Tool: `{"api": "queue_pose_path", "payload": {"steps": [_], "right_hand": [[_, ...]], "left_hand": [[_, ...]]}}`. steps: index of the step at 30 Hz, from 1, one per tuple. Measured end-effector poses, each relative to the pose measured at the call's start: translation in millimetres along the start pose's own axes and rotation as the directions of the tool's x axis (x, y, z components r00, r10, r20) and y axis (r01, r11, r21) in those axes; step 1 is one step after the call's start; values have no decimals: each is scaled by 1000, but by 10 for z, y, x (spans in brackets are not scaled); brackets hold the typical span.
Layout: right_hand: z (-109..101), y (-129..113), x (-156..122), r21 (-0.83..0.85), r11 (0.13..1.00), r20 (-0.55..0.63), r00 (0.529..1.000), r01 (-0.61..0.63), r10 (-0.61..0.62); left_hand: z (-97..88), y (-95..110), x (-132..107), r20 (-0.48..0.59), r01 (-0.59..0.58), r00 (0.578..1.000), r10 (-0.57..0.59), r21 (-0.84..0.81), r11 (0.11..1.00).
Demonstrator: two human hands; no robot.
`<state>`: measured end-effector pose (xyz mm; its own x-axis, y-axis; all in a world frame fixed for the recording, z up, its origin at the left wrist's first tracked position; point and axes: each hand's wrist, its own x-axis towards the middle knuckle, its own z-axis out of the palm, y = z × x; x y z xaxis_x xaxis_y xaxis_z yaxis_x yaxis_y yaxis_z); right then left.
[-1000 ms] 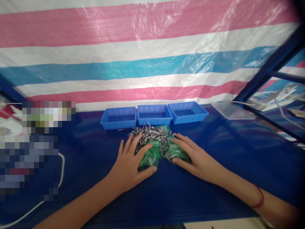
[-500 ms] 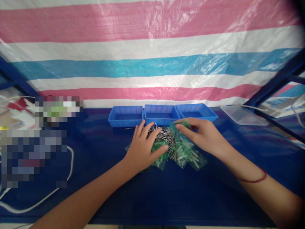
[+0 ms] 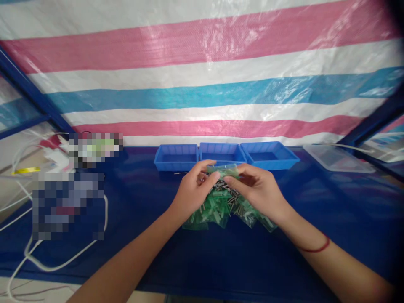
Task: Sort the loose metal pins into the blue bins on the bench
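- Both hands have come up off the pile since the earlier frames, where they were lying flat on it; now they are meeting above it, fingertips together.
- Small green packet (image 3: 221, 169) is being pinched between the two hands, lifted just above the heap and in front of the middle bin.
- Left hand (image 3: 192, 190) is gripping the packet's left end, thumb and forefinger closed on it, other fingers curled.
- Right hand (image 3: 257, 189) is gripping the packet's right end the same way, thumb below, fingers over the top; a red cord (image 3: 315, 248) is circling its wrist.
- Heap of green packets (image 3: 221, 208) is lying on the blue tabletop (image 3: 315, 202) directly beneath the hands, some packets spilling out toward the near right.
- Loose metal pins (image 3: 235, 201) are sitting mixed in on top of the heap, partly hidden by the fingers.
- Three blue bins (image 3: 176, 156) are standing side by side just behind the hands, against the back edge of the tabletop.
- Clear plastic lid or tray (image 3: 337, 158) is resting further right, well apart from the heap.
- White cable (image 3: 63, 263) is looping across the tabletop on the far left.
- Striped pink, white and blue tarp (image 3: 202, 84) is hanging as a backdrop behind the bins.
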<state>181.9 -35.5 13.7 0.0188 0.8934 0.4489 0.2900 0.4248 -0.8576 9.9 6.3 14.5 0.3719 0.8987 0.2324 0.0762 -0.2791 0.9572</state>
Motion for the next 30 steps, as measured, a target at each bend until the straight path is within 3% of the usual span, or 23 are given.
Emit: {"api": "queue_pose_path", "payload": {"steps": [2, 4, 6, 8, 11, 13, 14, 15, 17, 19, 20, 22, 26, 30], "right_hand": [[-28, -24, -36, -220, 949, -44, 970, 225, -240], [-42, -53, -64, -375, 831, 17, 900, 409, -435], [-34, -77, -82, -442, 734, 119, 845, 516, -522], [-4, -95, -92, -461, 701, 194, 833, 544, -519], [54, -122, -99, -412, 826, 92, 919, 386, -384], [87, -146, -99, -238, 962, -47, 987, 136, -151], [100, -160, -98, -111, 994, -76, 997, -8, 0], [112, -173, -96, 18, 989, -63, 987, -146, 147], [130, -192, -90, 218, 904, 40, 929, -367, 367], [137, -188, -85, 325, 814, 135, 875, -482, 464], [133, -175, -82, 356, 788, 155, 863, -502, 480], [113, -135, -77, 386, 794, 129, 879, -470, 458], [60, -64, -71, 294, 920, 8, 963, -259, 268], [64, -60, -65, 199, 973, -9, 993, -113, 117]], "left_hand": [[-2, 29, -32, -5, 82, 997, -82, -40, 996], [2, 59, -58, 36, 183, 983, -181, -79, 980], [8, 80, -77, 104, 241, 968, -228, -128, 962], [6, 83, -86, 112, 221, 973, -204, -181, 958], [-34, 62, -80, 4, 92, 996, -92, -131, 987], [-80, 50, -74, -80, -29, 996, 31, 21, 999], [-103, 50, -75, -102, -99, 988, 112, 124, 987], [-122, 55, -81, -97, -178, 974, 205, 234, 956], [-146, 79, -104, 14, -346, 926, 377, 429, 834], [-144, 112, -139, 185, -487, 865, 467, 537, 689], [-135, 128, -157, 247, -528, 842, 480, 561, 637], [-107, 154, -189, 287, -539, 837, 465, 577, 613], [-40, 161, -209, 211, -405, 914, 346, 468, 785], [-113, 142, -77, 141, -257, 965, 223, 320, 912]]}}
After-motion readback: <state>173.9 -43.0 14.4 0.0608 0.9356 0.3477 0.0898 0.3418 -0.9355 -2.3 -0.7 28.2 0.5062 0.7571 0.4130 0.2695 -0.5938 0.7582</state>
